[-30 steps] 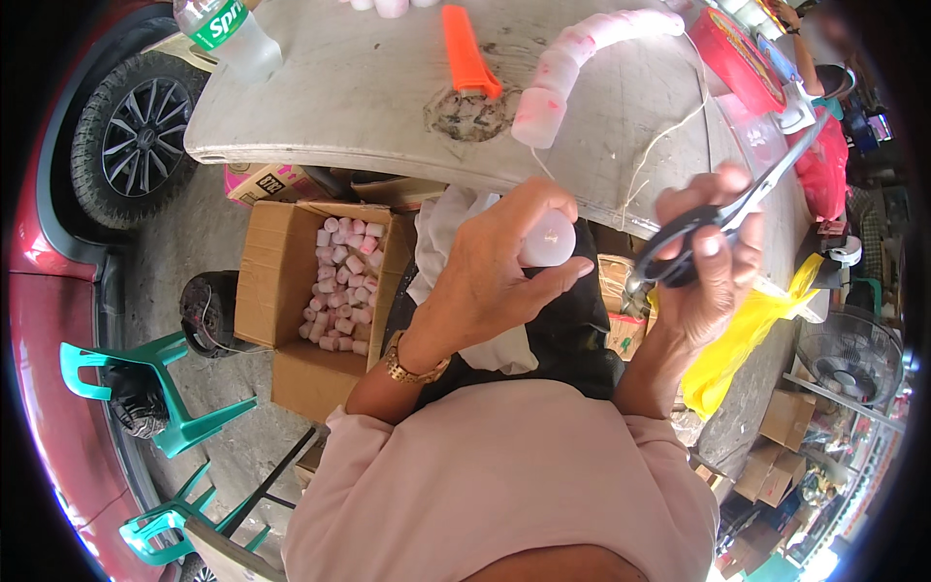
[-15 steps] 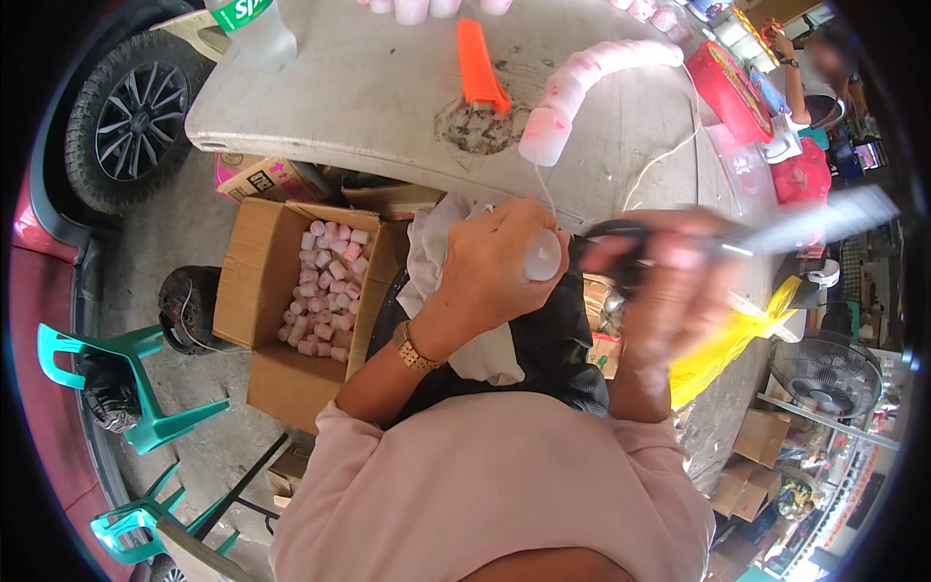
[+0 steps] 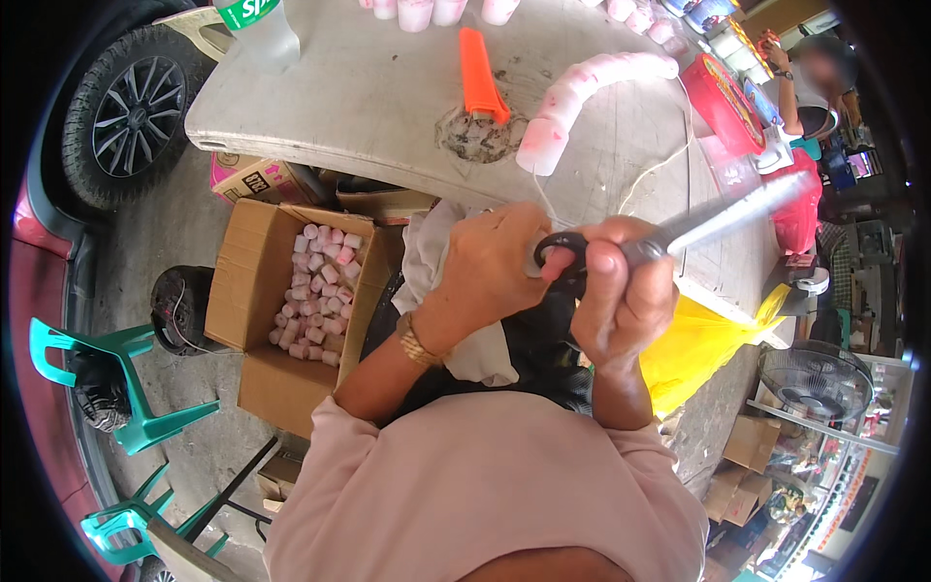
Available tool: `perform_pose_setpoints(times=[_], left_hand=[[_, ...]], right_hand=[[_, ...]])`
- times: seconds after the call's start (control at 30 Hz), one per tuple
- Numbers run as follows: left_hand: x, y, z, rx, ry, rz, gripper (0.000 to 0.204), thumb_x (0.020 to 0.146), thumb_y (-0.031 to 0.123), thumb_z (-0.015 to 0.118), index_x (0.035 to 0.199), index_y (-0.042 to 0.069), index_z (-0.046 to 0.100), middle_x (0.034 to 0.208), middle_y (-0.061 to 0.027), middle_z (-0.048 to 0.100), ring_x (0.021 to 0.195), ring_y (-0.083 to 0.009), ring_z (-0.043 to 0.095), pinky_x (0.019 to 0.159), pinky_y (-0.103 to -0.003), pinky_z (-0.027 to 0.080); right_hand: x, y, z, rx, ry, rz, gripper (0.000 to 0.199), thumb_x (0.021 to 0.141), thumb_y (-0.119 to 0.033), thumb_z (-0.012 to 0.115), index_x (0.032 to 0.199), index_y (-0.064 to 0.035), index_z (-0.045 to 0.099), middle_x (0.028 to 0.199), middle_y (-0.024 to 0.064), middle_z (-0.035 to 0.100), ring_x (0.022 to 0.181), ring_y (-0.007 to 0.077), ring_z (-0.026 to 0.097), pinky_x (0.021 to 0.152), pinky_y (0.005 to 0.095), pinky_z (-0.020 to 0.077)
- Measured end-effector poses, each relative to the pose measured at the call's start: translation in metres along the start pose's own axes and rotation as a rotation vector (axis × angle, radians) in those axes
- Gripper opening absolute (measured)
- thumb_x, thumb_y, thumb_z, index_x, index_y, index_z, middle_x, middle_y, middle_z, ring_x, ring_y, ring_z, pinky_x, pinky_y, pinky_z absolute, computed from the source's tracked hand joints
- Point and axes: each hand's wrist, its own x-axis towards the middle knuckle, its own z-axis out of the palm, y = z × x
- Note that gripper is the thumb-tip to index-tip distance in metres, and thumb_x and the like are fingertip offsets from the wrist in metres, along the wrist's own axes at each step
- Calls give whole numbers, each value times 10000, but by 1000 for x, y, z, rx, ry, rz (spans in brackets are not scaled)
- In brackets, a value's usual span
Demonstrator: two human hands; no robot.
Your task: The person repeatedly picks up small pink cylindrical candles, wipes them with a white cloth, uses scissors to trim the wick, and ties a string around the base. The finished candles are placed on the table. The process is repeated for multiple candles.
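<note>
While my right hand point(image 3: 621, 291) clamps the stiff scissors point(image 3: 669, 233) by their black loops, my left hand point(image 3: 490, 267) seems to pinch something small, hidden and probably soft.

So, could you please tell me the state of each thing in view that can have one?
scissors: held in the right hand, blades shut, pointing up right
left hand: closed around something hidden, against the scissor handles
cardboard box: open, partly filled with small pink pieces
orange lighter: lying flat on the table
pink tube string: lying curved on the table
</note>
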Motion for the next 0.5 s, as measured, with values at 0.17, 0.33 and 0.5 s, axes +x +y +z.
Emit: perform_pose_setpoints(times=[0.17,0.33,0.5], left_hand=[[4,-3,-3,-28,1,-30,231,682,90,786,780,95,577,722,-62,610,622,-283,606,531,-341,446],[8,-4,-4,11,33,29,238,686,104,792,794,84,580,733,-53,607,633,-260,607,591,-355,494],[4,-2,-17,-161,-35,-5,334,691,101,780,963,52,594,861,-122,596,786,-297,617,910,-399,530]], right_hand=[[-4,-2,-13,-61,157,-33,256,988,-245,514,906,-7,562,722,115,657,594,167,627,569,283,505],[-10,6,5,530,140,323,159,990,-148,547,1021,6,520,733,104,651,636,175,652,580,272,521],[-8,28,-7,920,366,300,233,1022,-193,483,1156,-4,461,855,178,662,733,237,667,670,344,545]])
